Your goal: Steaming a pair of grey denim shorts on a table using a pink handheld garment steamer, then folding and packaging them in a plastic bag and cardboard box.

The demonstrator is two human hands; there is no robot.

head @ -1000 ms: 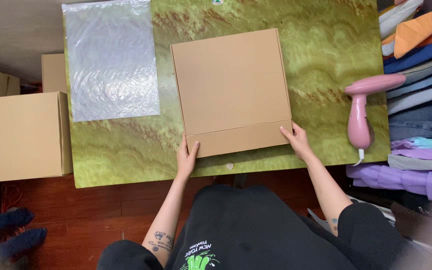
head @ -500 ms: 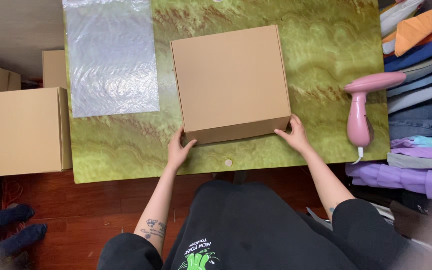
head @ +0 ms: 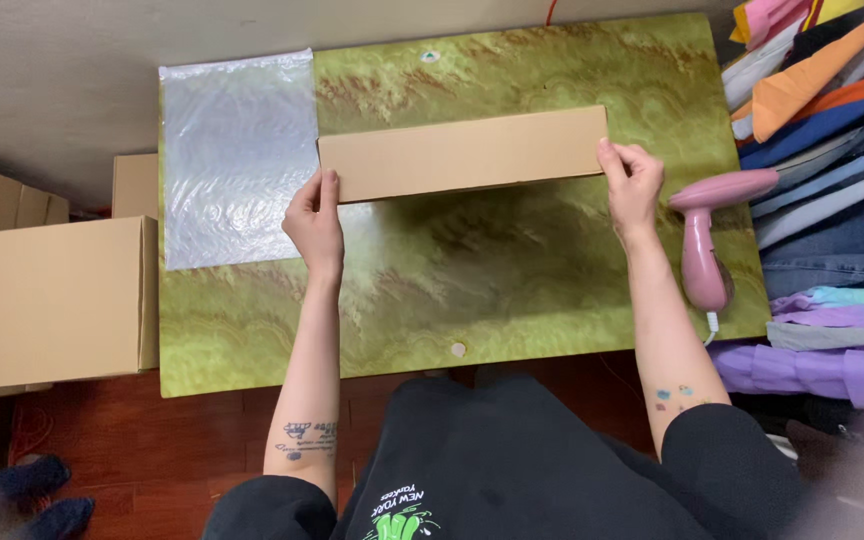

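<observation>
Above green table [head: 552, 270] | both hands grip tan cardboard box [head: 462, 153] ends (L [head: 314, 222], R [head: 634, 184]) | clear bag [head: 237, 160] beside.

black short-sleeved top | green-and-white chest print | tattooed forearms (small dark and coloured marks)

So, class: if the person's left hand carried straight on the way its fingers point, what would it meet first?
The left hand, gripping the cardboard box, points toward the table's far edge; it would probably first cross the clear plastic bag, though depth is unclear.
</observation>
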